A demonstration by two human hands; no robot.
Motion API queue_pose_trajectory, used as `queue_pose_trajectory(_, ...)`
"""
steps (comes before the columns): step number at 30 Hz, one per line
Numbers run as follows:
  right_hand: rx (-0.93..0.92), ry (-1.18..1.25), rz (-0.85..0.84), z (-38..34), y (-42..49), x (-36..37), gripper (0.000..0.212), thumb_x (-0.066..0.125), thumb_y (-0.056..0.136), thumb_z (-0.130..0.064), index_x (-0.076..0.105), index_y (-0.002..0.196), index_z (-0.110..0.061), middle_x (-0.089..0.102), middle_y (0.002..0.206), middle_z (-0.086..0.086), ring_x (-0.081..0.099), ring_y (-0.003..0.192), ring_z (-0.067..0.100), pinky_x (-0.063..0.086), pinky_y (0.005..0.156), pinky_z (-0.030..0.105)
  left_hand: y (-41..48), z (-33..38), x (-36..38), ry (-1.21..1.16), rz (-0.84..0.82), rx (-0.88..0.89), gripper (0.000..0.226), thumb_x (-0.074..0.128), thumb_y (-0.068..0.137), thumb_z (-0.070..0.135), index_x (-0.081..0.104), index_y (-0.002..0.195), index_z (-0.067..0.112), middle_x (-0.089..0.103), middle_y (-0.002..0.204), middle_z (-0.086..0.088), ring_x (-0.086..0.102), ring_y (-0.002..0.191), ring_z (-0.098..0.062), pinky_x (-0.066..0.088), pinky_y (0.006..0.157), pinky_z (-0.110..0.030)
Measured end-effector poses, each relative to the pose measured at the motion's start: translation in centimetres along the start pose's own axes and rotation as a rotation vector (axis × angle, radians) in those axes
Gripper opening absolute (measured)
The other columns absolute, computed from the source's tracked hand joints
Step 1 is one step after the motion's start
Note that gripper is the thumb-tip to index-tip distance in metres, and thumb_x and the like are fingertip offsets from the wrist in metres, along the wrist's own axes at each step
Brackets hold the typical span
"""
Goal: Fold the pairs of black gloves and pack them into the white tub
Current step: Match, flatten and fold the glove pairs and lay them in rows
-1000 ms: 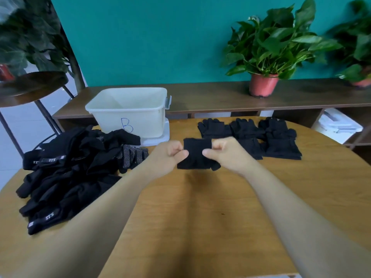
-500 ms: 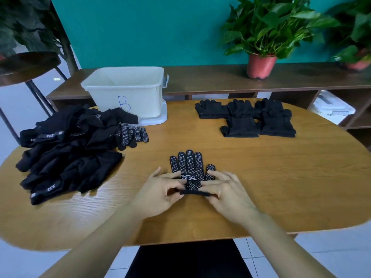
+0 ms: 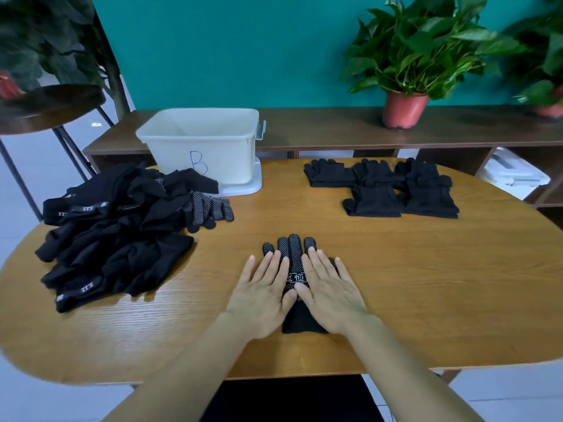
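Note:
A black dotted glove pair (image 3: 293,254) lies flat near the table's front middle, fingers pointing away from me. My left hand (image 3: 262,293) presses flat on its left side and my right hand (image 3: 330,293) presses flat on its right side, fingers straight. Only the glove's fingertips, label strip and cuff show between and beyond my hands. A heap of unfolded black gloves (image 3: 115,229) fills the left of the table. Several folded pairs (image 3: 384,187) lie at the back right. The white tub (image 3: 201,147), marked with a blue B, stands at the back left with nothing visible inside.
The wooden table (image 3: 411,300) is oval, its front edge close under my forearms. A dark shelf (image 3: 335,126) behind it carries a potted plant (image 3: 405,108). A stool (image 3: 48,105) stands at the far left.
A second ago both hands held a folded pair up near the folded stack. Then they pinched the cuff of a dotted glove pair near the front; now both palms lie flat on it.

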State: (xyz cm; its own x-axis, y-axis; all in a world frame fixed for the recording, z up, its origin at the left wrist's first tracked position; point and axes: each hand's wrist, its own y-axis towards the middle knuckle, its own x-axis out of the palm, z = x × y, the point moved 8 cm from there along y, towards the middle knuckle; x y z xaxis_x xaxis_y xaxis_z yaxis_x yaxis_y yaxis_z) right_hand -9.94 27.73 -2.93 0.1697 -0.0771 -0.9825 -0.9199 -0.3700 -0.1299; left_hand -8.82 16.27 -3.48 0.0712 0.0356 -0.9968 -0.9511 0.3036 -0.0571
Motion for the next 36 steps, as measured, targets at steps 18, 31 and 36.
queue_pose_trajectory(18,-0.039,-0.039,0.110,-1.0,1.3,-6.3,0.063,0.013,0.104,-0.051,-0.008,0.156,-0.023,-0.001,0.165,0.000,-0.012,0.150,0.011,-0.010,0.122,0.038,-0.4,-5.5,-3.9,-0.016,0.068,-0.082,0.117,-0.039,0.061,0.077,-0.015,0.156,0.013,-0.017,0.165,-0.002,-0.023,0.149,-0.014,-0.022,0.118,-0.038)
queue_pose_trajectory(31,-0.134,-0.051,0.307,-7.0,3.5,-11.2,0.058,0.030,0.105,-0.041,0.012,0.157,-0.019,0.039,0.154,-0.002,0.003,0.152,0.015,0.001,0.122,0.035,-3.8,-12.4,-8.7,0.055,0.255,-0.132,0.115,-0.038,0.068,0.071,0.002,0.159,0.013,0.001,0.167,0.000,-0.010,0.152,-0.010,-0.028,0.111,-0.024)
queue_pose_trajectory(36,-0.197,-0.053,0.319,-9.2,6.4,-11.3,0.059,0.035,0.105,-0.040,0.017,0.156,-0.018,0.042,0.153,-0.001,0.005,0.151,0.016,0.001,0.121,0.035,-3.4,-16.0,-10.0,0.037,0.315,-0.171,0.093,-0.013,0.081,0.056,0.012,0.159,0.013,0.010,0.166,0.001,-0.002,0.153,-0.011,-0.020,0.116,-0.026)
